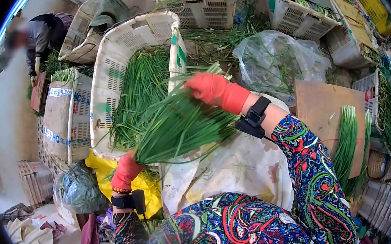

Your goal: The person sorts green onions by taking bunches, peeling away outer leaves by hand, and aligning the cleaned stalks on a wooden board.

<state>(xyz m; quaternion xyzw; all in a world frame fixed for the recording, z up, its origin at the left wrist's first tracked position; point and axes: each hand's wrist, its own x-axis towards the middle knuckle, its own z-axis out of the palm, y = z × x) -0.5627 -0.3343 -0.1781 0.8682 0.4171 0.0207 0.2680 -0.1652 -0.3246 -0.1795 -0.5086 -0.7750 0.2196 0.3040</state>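
Right hand (215, 91): in the head view, you have it gloved in coral and closed around the pale-stemmed end of the green bunch (185, 130).
Left hand (127, 169): gloved too, at the lower-left end of that bunch, against the leaves — they hide your fingers, so whether it grips cannot be told.
Bunch: stretched slantwise between your two hands, fanning out partly over the white crate (100, 66) and partly over the floral cloth (238, 167).
Crate: beyond your left hand, with more long green leaves (142, 80) inside.
Board (317, 101): brown, beyond your right forearm — another bunch (346, 142) lies on it.
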